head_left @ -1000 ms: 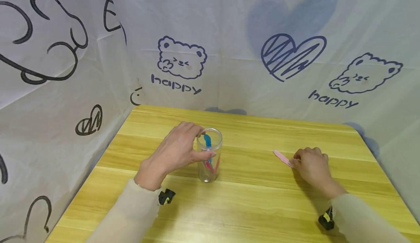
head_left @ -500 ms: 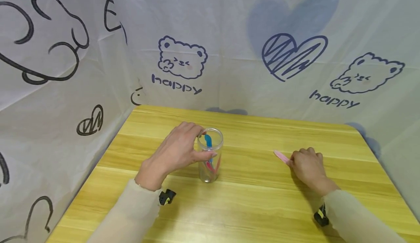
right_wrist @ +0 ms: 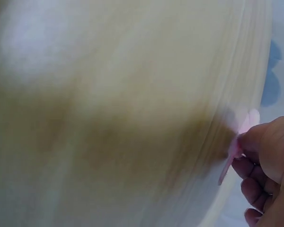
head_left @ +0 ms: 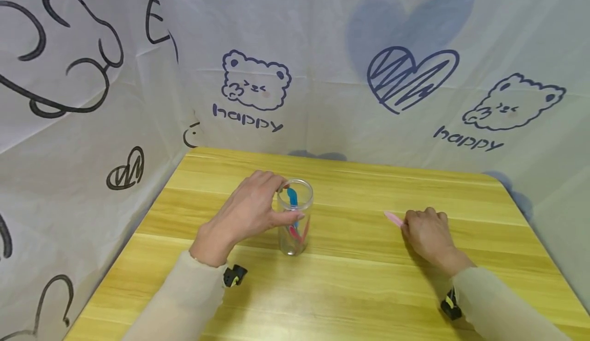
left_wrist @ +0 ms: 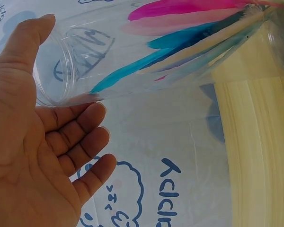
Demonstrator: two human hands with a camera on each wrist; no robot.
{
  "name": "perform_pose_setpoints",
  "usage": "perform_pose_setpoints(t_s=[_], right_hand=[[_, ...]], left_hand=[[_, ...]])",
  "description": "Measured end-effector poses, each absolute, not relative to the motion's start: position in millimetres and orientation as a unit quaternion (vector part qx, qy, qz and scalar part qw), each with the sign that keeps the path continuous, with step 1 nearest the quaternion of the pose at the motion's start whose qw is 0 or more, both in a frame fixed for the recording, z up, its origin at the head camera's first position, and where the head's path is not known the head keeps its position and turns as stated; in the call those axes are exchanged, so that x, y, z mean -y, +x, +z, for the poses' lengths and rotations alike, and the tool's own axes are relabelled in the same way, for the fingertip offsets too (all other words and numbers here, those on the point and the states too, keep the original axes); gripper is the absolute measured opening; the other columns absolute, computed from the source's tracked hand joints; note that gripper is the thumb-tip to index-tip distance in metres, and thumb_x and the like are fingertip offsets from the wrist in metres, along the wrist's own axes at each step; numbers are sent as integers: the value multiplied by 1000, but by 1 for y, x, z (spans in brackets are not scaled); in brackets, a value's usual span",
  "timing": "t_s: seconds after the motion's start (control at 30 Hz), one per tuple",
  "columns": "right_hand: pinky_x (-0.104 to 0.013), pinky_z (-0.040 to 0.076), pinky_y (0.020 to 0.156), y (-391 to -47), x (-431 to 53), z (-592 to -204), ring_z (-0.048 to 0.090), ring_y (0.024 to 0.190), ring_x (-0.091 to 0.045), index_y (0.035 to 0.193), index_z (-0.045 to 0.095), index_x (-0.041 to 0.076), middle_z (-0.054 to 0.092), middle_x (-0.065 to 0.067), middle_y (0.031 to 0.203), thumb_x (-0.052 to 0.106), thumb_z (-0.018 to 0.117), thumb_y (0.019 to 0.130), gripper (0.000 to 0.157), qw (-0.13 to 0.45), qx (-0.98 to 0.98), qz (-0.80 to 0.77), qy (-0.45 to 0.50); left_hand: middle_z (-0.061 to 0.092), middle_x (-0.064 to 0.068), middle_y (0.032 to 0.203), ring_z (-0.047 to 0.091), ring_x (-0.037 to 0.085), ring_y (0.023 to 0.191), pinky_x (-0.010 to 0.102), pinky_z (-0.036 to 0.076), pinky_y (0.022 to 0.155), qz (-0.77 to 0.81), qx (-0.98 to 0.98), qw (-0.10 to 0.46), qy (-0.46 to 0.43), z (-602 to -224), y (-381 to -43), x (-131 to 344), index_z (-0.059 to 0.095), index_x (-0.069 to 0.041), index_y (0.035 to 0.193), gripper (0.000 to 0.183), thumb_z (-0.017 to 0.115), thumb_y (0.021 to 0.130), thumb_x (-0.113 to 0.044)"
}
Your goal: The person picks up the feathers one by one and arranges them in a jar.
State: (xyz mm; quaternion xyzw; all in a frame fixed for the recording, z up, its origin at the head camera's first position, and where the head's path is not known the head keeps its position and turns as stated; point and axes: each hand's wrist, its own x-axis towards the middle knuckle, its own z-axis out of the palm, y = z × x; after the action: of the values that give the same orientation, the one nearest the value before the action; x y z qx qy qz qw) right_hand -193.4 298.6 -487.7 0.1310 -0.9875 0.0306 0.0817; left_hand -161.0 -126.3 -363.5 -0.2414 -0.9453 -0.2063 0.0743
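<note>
A tall clear plastic cup (head_left: 295,241) stands upright on the table, with several coloured feathers (left_wrist: 180,19) inside it, magenta, pink and blue among them. My left hand (head_left: 246,205) holds the cup near its rim, the thumb on one side and the index finger on the other, while the remaining fingers stay off it in the left wrist view. To the right, my right hand (head_left: 428,236) pinches a pink feather (head_left: 394,218) between thumb and fingers, low over the tabletop. One end of this feather sticks out to the left; its middle is hidden by the fingers.
The wooden table (head_left: 345,290) reaches back to a white cloth wall (head_left: 322,110) with drawn hearts, bears and lettering. Another cloth wall (head_left: 83,141) borders the left side. Small black devices are strapped at both wrists.
My right hand has shifted left along the pink feather, and its fingers have closed on it, leaving less of it showing. My left hand and the cup have stayed in place.
</note>
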Motion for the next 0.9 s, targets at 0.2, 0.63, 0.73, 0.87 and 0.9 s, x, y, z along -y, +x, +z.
perform_pose_setpoints(t_s=[0.2, 0.63, 0.73, 0.87, 0.9], right_hand=[[-55, 45, 74, -194, -299, -487, 60, 72, -29, 102, 71, 3, 73, -6, 80, 15, 71, 98, 12, 78, 987, 53, 129], [-55, 43, 72, -194, -295, -483, 59, 73, -30, 90, 77, 9, 73, -5, 75, 21, 78, 96, 13, 90, 988, 42, 116], [-59, 41, 77, -194, -296, -484, 57, 74, -31, 86, 74, 11, 69, -3, 72, 26, 78, 96, 19, 116, 985, 33, 120], [-62, 40, 82, -194, -298, -486, 53, 77, -32, 83, 70, 11, 64, -5, 74, 26, 80, 95, 22, 160, 977, 20, 137], [-62, 40, 84, -194, -298, -487, 52, 78, -33, 83, 69, 11, 64, -6, 76, 26, 80, 94, 22, 174, 974, 20, 142]], left_hand=[[68, 3, 122, 58, 27, 124, 47, 46, 114, -206, 945, 72, -243, -363, -162, 126, 67, -8, 127, 67, 80, 87, -61], [68, 3, 123, 58, 27, 125, 48, 45, 114, -204, 947, 69, -240, -363, -162, 126, 68, -9, 127, 67, 79, 87, -61], [69, 4, 123, 58, 27, 125, 48, 45, 114, -205, 947, 69, -239, -364, -162, 126, 68, -9, 127, 67, 79, 87, -62], [69, 4, 123, 58, 27, 124, 48, 46, 113, -205, 947, 70, -237, -364, -162, 127, 68, -9, 127, 68, 79, 87, -62], [69, 4, 123, 58, 27, 124, 48, 46, 113, -205, 947, 70, -238, -364, -162, 127, 68, -9, 127, 68, 80, 87, -62]])
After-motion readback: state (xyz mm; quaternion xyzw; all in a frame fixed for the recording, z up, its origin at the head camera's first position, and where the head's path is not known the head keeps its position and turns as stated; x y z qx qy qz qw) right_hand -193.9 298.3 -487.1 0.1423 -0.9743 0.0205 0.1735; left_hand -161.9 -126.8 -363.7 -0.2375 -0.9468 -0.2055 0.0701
